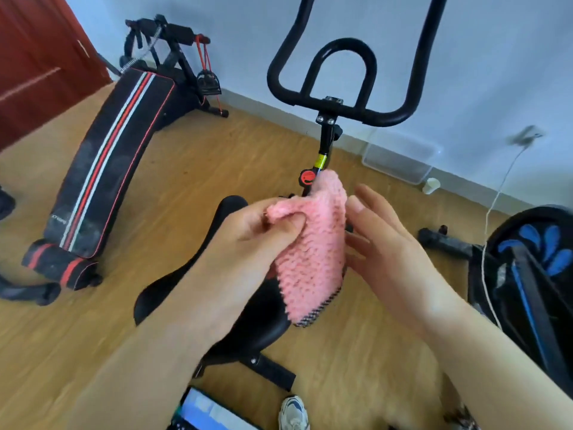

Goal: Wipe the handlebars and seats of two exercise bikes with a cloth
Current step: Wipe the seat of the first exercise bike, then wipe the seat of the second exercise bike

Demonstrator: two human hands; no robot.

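A fluffy pink cloth (313, 243) hangs in front of me, above the black bike seat (242, 318). My left hand (260, 231) pinches the cloth's upper left edge between thumb and fingers. My right hand (381, 240) is beside the cloth on its right, fingers straight, touching or nearly touching it. The bike's black handlebars (338, 85) rise beyond the cloth on a stem with a red knob (307, 178). A second bike (533, 262), black with blue marks, shows at the right edge.
A black sit-up bench (114, 156) with red and white stripes lies on the wooden floor at left. A clear plastic box (400, 159) and a white cup (431, 185) stand by the wall. A white cable (493, 218) hangs at right. A shoe (293, 412) shows below.
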